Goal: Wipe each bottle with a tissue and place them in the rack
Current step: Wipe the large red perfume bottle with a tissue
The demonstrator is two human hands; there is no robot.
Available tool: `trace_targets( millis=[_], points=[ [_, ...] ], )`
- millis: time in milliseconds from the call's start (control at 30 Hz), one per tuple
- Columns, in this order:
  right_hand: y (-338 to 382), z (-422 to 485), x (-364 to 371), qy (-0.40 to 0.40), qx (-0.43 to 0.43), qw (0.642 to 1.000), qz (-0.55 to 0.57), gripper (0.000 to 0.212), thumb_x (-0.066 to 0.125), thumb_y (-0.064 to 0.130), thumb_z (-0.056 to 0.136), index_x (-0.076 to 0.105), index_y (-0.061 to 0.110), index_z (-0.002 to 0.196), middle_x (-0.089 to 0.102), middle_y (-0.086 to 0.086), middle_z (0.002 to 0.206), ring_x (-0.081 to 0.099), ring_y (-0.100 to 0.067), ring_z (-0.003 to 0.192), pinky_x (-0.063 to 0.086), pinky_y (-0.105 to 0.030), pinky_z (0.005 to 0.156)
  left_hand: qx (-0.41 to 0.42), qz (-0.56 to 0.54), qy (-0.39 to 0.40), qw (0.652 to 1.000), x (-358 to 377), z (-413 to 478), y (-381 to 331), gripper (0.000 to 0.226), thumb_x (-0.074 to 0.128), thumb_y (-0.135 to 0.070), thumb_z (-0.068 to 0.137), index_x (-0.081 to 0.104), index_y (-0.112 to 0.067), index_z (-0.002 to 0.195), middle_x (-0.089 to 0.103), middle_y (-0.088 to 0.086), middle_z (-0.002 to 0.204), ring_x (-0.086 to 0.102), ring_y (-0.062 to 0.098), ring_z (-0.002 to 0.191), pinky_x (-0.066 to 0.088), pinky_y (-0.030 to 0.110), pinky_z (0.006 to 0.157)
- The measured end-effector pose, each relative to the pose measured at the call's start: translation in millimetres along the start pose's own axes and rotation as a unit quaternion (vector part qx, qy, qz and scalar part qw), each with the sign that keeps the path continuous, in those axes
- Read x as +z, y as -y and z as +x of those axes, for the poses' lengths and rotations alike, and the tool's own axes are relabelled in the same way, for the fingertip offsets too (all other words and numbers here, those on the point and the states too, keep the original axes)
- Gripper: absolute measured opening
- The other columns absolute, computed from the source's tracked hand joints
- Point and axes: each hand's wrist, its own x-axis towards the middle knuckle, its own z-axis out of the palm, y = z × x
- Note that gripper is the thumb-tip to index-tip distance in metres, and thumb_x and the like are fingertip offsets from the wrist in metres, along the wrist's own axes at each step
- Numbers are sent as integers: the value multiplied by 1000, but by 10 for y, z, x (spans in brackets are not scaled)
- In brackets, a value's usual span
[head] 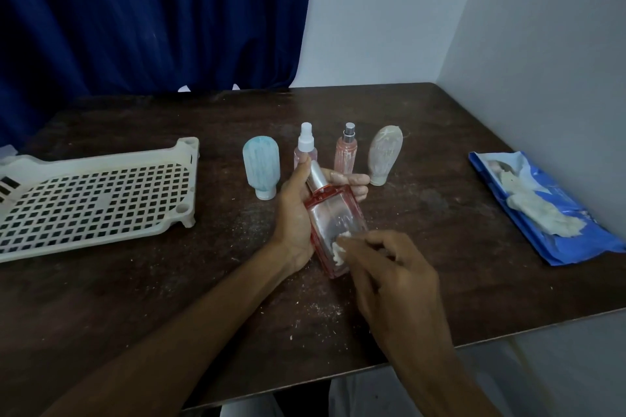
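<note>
A: Nearest element?
B: Right hand, fingers curled, pinching a small white tissue against the lower face of the square bottle.

A: Orientation of that bottle?
B: Long axis running near to far, leaning slightly left. Base toward the person; silver cap pointing away, toward the row behind. Broad clear face turned up, red edges at the sides. Held just above the middle of the table, well apart from the rack.

A: Means of support?
B: Left hand, wrapped round the left edge and underside; thumb laid along the neck, fingertips showing past the right shoulder of the glass.

A: Farther back?
B: Four streaked bottles upright in a row, left to right: blue tube standing on its cap, white-capped spray, silver-capped spray, beige tube standing on its cap.

A: Flanks and background?
B: At left, white perforated rack, lying flat. At right, blue tissue pack, torn open, white tissue spilling out. Beyond the table edge, blue curtain at left, pale wall at right.
</note>
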Motion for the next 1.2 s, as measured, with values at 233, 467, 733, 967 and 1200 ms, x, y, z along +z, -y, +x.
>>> trace_targets(
  millis=[233,467,733,967,1200],
  points=[
    [80,60,140,6,15,1000,21,10,69,12,86,76,10,94,66,-1,92,61,-11,80,54,-25,65,-8,0,-11,1000,-8,-16,1,64,31,-48,104,65,3,84,68,32,108,70,35,94,55,41,88],
    [24,33,26,-1,9,1000,-15,8,72,12,86,77,15,92,64,0,84,60,-14,71,54,-30,55,1,17,-13,1000,9,-16,-7,62,33,-46,103,63,6,85,68,33,107,70,37,94,57,40,89],
    [104,63,126,3,34,999,42,25,53,24,91,75,14,95,63,1,90,58,-12,75,49,-19,63,1,6,-18,1000,21,-34,-24,63,33,-45,103,63,8,85,70,31,102,71,35,91,59,38,81],
    [-70,52,29,-37,48,998,0,12,75,9,84,78,13,95,65,1,84,60,-10,70,52,-21,60,17,17,-3,1000,20,-23,-10,61,41,-47,96,63,8,85,68,35,103,70,39,94,58,40,83],
    [56,190,97,17,25,1000,3,27,51,24,90,73,9,97,63,-3,93,59,-14,77,49,-20,60,9,11,-10,1000,5,-23,-16,61,37,-46,100,62,8,87,68,34,105,71,39,95,57,40,84]
  ],
)
